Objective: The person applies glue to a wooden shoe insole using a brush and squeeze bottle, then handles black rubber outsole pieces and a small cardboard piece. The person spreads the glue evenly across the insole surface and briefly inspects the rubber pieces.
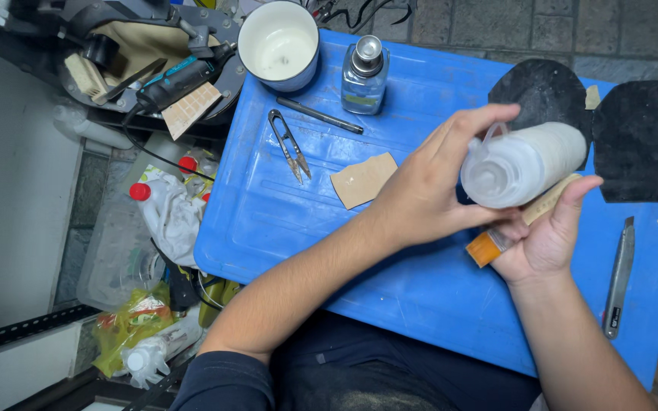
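A white plastic bottle (523, 164) lies on its side in the air above a blue lid-like work surface (283, 221). My left hand (428, 186) grips the bottle's neck end, fingers curled over its top. My right hand (546, 228) supports the bottle from below and also holds a flat brush with an orange ferrule (489, 245) and a pale wooden handle. Two black rounded leather pieces (641, 137) lie on the blue surface just behind the bottle.
On the blue surface lie a tan leather scrap (363, 180), thread snips (289, 144), a dark pen-like rod (319, 116), a glass bottle with metal cap (364, 76), a white cup (279, 44) and a grey utility knife (619, 278). Tools and plastic bags clutter the left.
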